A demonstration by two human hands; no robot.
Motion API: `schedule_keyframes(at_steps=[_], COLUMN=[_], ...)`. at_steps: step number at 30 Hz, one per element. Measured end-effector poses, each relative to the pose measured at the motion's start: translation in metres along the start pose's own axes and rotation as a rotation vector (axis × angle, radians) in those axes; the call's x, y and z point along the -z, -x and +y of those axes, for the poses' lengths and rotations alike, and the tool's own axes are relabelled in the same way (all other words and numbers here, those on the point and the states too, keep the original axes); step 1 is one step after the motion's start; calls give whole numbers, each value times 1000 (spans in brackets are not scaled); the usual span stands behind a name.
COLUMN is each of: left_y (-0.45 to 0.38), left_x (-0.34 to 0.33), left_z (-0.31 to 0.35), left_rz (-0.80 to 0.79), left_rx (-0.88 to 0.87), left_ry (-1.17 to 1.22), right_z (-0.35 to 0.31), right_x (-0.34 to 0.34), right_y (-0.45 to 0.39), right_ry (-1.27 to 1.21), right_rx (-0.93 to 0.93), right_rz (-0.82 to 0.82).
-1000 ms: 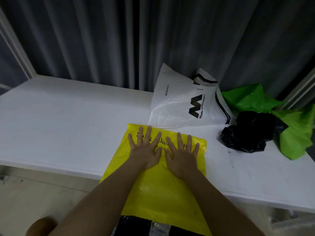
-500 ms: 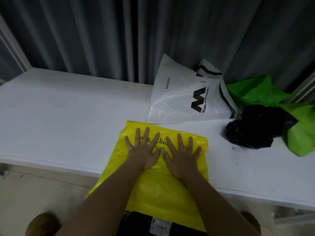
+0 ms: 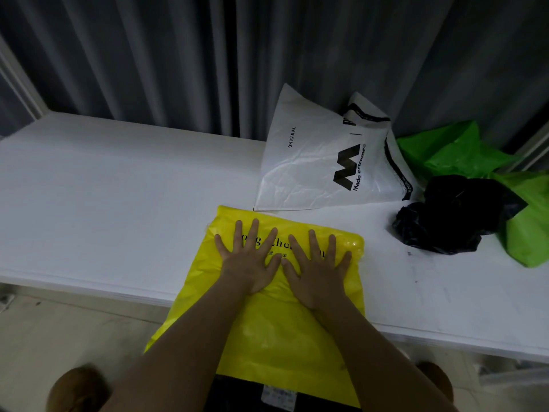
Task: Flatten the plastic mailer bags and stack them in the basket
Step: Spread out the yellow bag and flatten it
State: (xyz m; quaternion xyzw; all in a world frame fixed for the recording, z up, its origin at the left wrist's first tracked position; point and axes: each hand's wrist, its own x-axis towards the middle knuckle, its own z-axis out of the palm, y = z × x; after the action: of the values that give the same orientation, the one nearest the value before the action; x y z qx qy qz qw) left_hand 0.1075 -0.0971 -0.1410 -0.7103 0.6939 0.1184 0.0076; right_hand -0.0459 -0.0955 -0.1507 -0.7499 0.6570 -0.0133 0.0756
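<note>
A yellow mailer bag with black lettering lies on the white table, its lower half hanging over the front edge. My left hand and my right hand press flat on its upper part, side by side, fingers spread and straight. Behind it a white mailer bag printed "Made extreme" leans against the curtain. A crumpled black bag and a crumpled green bag lie at the right. No basket is in view.
A grey pleated curtain closes the back of the table. Below the table edge, something dark with a white label lies under the yellow bag. A beige floor shows at the lower left.
Both hands stay flat on the yellow bag, with the fingers spread a little wider. The view has tilted slightly downward.
</note>
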Motion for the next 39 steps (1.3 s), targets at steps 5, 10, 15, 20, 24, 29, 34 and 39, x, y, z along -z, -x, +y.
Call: schedule_keyframes(at_steps=[5,10,15,20,24,29,34,39], left_y=[-1,-2,10,40,60,64,65,52], left_x=[0,3,7,4,4,21,33,22], left_z=[1,-1,2,-3,-17,-7,3,9], left_rz=[-11,-19,-67,-54,35,199,255,194], left_rx=[12,24,34,58,104,91,-19,-56], left_ry=[-2,7,60,194,238,299,271,136], right_z=[-1,16,33,41,41,24,15,25], right_x=[13,33,45,58,69,89,112,111], right_y=[-1,11,30,32,37,23,-6,-30], right_ry=[-31,-132,-312,-674,-902,-1083,-1175,-1143], right_rx=[18,-109,-290,-360,-261,-245,-261,-338], right_rz=[-126,-7,-33,57,226,504,684,682])
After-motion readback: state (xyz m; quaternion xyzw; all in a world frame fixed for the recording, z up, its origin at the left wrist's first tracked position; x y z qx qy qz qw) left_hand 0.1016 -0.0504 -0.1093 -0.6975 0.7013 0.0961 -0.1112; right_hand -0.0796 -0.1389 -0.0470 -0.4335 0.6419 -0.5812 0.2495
